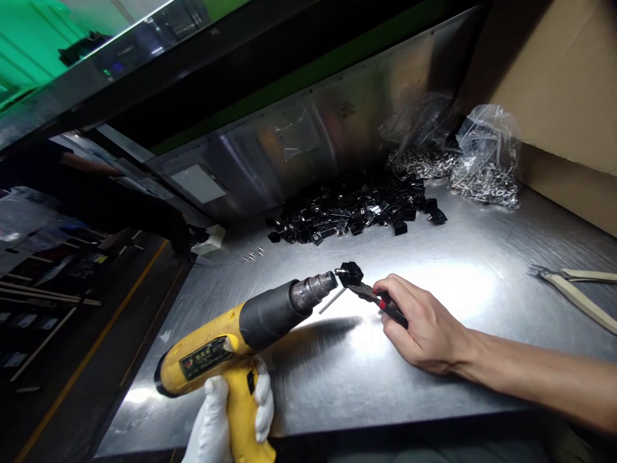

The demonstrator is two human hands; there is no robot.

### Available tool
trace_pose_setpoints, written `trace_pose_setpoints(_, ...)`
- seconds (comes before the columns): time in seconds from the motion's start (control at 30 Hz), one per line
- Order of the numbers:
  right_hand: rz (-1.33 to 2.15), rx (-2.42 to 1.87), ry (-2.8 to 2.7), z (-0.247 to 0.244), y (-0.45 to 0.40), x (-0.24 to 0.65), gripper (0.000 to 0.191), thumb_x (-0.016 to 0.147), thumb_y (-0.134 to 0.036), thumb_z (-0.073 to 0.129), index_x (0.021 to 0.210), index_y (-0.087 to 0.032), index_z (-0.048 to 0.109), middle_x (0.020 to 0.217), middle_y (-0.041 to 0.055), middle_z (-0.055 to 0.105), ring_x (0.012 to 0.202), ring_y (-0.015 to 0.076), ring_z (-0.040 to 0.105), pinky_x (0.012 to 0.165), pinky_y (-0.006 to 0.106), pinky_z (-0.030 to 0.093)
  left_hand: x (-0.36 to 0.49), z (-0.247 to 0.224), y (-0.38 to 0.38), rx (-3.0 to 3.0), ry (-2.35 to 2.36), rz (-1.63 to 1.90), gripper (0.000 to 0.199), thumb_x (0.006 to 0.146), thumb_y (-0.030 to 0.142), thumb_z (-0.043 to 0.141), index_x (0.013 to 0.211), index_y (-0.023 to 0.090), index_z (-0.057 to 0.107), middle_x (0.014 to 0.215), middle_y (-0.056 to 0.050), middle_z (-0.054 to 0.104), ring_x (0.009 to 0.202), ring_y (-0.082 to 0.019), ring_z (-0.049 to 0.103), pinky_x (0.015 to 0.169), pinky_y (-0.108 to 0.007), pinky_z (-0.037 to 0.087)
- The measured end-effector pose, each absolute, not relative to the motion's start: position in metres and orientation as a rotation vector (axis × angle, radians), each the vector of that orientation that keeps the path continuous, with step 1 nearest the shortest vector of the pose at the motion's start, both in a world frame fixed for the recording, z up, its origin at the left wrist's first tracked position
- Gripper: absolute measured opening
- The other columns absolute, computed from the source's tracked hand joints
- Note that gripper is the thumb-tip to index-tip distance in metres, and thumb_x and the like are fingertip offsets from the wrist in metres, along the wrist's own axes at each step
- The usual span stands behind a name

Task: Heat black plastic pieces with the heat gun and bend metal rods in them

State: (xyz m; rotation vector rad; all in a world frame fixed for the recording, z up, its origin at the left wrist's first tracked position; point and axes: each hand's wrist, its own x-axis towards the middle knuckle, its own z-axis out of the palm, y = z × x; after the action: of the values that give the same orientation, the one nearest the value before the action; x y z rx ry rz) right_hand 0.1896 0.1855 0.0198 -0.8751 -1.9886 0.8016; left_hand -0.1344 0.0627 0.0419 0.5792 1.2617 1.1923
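Observation:
My left hand [214, 411], in a white glove, is wrapped round the handle of a yellow heat gun [212, 347]. The gun's metal nozzle points right, close against a small black plastic part [351, 272] with a metal pin on it. My bare right hand [424, 325] grips pliers [385, 307] with dark, red-marked handles. Their jaws reach to the black part and appear to hold it. A thin metal rod [332, 301] slants down-left just below the part; whether it is joined to anything I cannot tell.
Behind lies a heap of black parts [337, 215], with a few small metal pins [251, 254] to its left. Clear bags of metal pieces [486, 183] stand back right by a cardboard box [554, 83]. Cream-handled pliers [573, 283] lie right. A person [96, 186] stands beyond the table's left edge.

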Motion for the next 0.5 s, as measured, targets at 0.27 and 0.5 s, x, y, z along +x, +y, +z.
trace_pose_setpoints(0.27,0.78,-0.866,-1.965,0.0185,0.1862,0.1878,0.031,0.078,-0.01,0.049,0.107,-0.016,0.051,0.089,0.0024,0.051,0.074,0.0186,0.047,0.064,0.034,0.04,-0.1392,0.0398,0.0616,0.617,1.24,1.167,0.064,0.075,0.081,0.058,0.089,0.019,0.06,0.069,0.002,0.058,0.043,-0.008,0.047,0.042,-0.02,0.039)
trace_pose_setpoints(0.5,0.763,-0.849,-1.957,0.0188,0.1865,0.1888,0.035,0.075,-0.012,0.049,0.11,-0.015,0.052,0.092,0.0036,0.052,0.077,0.0191,0.048,0.067,0.034,0.041,-0.1404,0.04,0.0638,0.603,1.241,1.157,0.062,0.074,0.081,0.059,0.088,0.02,0.059,0.068,0.002,0.058,0.043,-0.008,0.047,0.042,-0.021,0.038)
